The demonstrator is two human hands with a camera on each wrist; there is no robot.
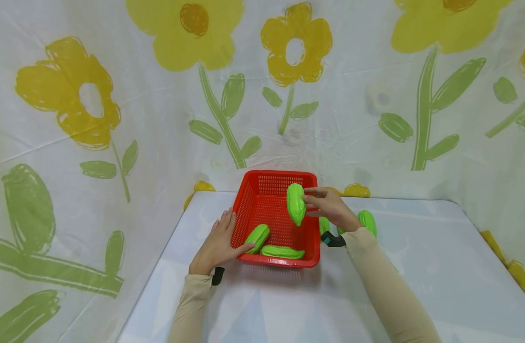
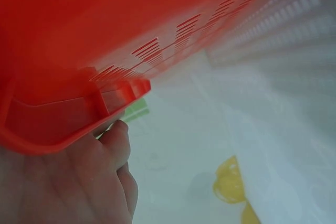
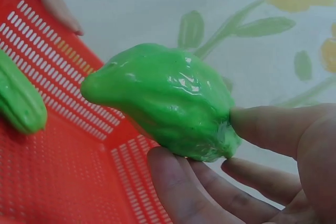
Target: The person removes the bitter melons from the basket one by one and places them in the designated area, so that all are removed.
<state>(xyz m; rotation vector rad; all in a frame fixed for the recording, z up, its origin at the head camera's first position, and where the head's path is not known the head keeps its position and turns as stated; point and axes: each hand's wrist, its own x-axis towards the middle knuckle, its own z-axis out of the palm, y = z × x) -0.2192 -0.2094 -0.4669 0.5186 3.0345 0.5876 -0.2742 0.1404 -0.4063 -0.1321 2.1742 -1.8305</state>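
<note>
Gourd (image 1: 295, 202) juts from the pinching right-hand grip (image 1: 331, 207) above a red basket (image 1: 266, 185); left hand (image 1: 216, 245), fingers straight, touches the rim.

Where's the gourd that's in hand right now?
In the head view, the green gourd is held by the right hand over the right side of the red basket, beyond the two gourds lying near its front edge.

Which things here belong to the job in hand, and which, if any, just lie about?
Apparently the job:
green gourd in the right hand
red basket
two gourds inside it
more gourds to its right

Only surroundings:
flowered cloth
table
</note>
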